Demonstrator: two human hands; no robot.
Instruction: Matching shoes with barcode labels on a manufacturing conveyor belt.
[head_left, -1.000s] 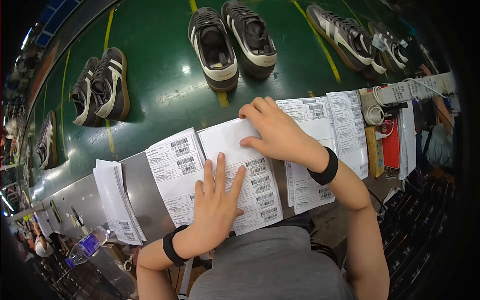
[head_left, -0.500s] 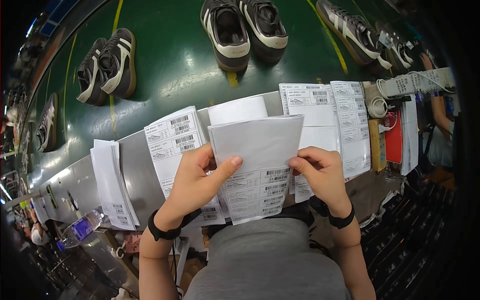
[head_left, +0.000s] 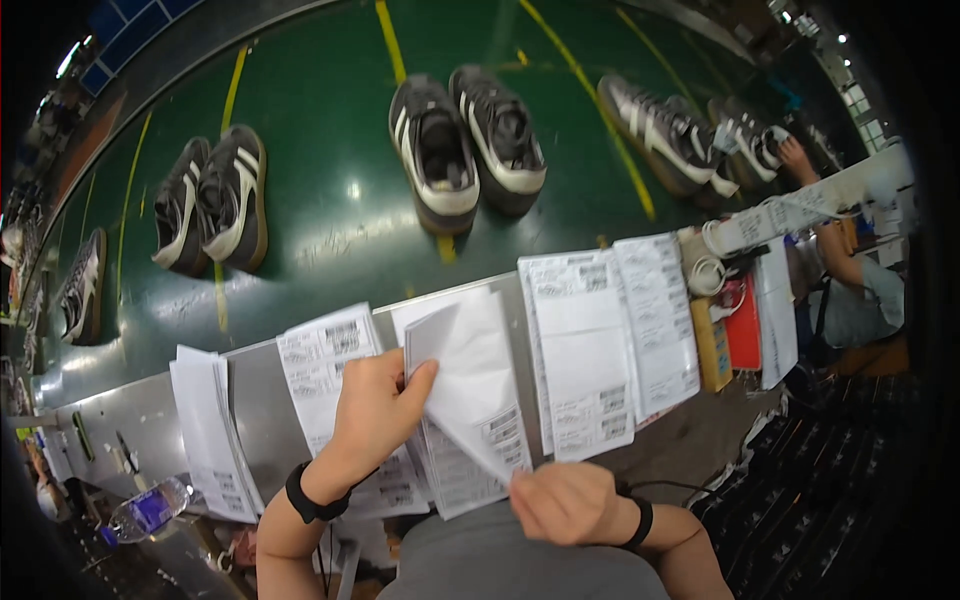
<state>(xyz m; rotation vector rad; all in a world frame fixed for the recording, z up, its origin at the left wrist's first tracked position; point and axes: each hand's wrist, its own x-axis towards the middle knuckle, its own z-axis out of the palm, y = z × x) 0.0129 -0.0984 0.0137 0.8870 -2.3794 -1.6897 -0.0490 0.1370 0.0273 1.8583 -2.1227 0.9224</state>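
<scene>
A thin stack of printed label sheets (head_left: 475,355) is in front of me, over the metal ledge. My left hand (head_left: 372,415) is closed round its left side, thumb on top and fingers behind. My right hand (head_left: 568,503) has its fingers pinched at the lower right corner of the sheets, close to my body. A diagonal fold runs across the top sheet between my hands, with printed labels showing below and to the right of it. Behind my left wrist lies another pile of label sheets (head_left: 318,375). To the right sit two more piles, a wide one (head_left: 580,345) and a narrower one (head_left: 660,320).
Beyond the metal ledge (head_left: 265,390), a green belt (head_left: 320,220) carries dark sneakers (head_left: 440,150) with white stripes. Further left are folded papers (head_left: 205,430) and a water bottle (head_left: 150,510). At right stand a wooden strip (head_left: 712,345), a red folder (head_left: 743,330) and another person's hand (head_left: 797,160) at a shoe.
My right hand has moved down to the lower corner of the sheets, and the stack has lowered and become creased diagonally. My left hand keeps its hold. The view has tilted, and the sneakers appear lower.
</scene>
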